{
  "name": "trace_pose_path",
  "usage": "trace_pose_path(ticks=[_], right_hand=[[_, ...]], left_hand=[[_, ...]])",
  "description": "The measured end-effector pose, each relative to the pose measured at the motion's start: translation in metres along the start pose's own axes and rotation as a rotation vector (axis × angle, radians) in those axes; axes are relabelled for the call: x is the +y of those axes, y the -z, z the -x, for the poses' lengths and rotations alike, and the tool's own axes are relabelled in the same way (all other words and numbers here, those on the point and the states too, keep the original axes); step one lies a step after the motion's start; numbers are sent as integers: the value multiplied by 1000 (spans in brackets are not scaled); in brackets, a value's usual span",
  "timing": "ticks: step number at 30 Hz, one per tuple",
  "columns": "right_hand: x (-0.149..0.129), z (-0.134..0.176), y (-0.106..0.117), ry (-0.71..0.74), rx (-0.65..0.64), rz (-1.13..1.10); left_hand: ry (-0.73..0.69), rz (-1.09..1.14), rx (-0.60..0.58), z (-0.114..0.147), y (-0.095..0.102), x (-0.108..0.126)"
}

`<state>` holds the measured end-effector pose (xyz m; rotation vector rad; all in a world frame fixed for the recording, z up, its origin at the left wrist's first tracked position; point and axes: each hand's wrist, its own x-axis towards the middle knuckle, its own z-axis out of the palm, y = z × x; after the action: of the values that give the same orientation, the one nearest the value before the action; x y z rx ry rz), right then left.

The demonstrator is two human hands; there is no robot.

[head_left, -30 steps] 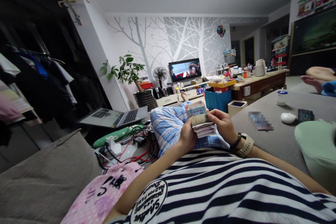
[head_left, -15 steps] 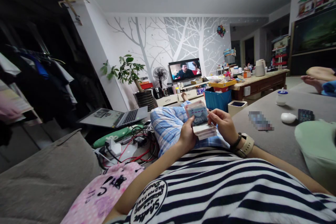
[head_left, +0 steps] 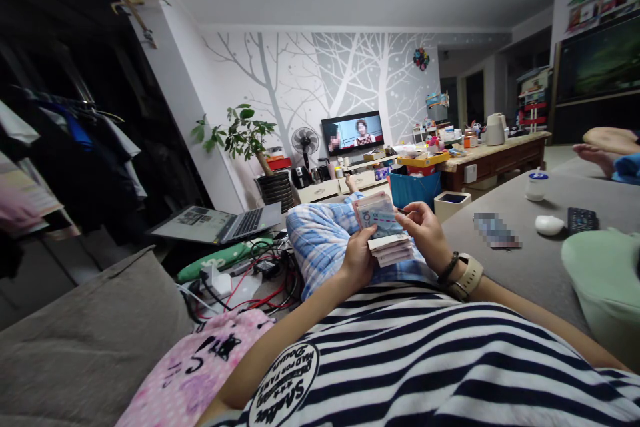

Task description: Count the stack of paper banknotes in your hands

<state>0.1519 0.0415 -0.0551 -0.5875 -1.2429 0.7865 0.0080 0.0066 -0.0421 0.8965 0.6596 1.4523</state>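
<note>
A thick stack of banknotes (head_left: 393, 251) is bent over in front of my lap, its loose ends fanned towards me. My left hand (head_left: 359, 255) is closed around it from the left, thumb pressing on the face. The top banknote (head_left: 377, 217), pale with blue and pink print, stands upright above the fold. At its right edge, my right hand (head_left: 424, 230) has thumb and fingers pinched together on the note. A pale watch (head_left: 471, 277) and a dark bracelet circle the right wrist.
On the left lie an open laptop (head_left: 225, 223), tangled cables (head_left: 270, 270) and a pink cloth (head_left: 200, 363). The grey sofa on the right bears a blurred flat item (head_left: 496, 231), a white case (head_left: 549, 225), a remote (head_left: 583, 220), a lidded jar (head_left: 537, 188) and a green cushion (head_left: 603, 267).
The upper note's face now shows different print, its number and dashed line nearer the middle. My right fingers have shifted slightly up at its edge. The television picture has changed.
</note>
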Motion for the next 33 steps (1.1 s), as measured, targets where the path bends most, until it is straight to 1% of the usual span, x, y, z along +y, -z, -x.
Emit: trace_pose_path(ticks=[6,10,15,20,24,33], right_hand=[[-7,0,1,30,-104,36],[-10,2,0,32,-77,27],[-15,5,0,50,-83,34],[-18,8,-1,81,-110,39],[-18,8,-1,73,-126,31],[-20,9,-1,76,-120,11]], left_hand=[[-1,3,1,1,-1,0],[34,22,-2,2,-5,2],[67,54,-73,3,-12,4],[71,42,-84,1,-11,4],[69,56,-98,-1,-10,4],[41,37,-105,2,-12,3]])
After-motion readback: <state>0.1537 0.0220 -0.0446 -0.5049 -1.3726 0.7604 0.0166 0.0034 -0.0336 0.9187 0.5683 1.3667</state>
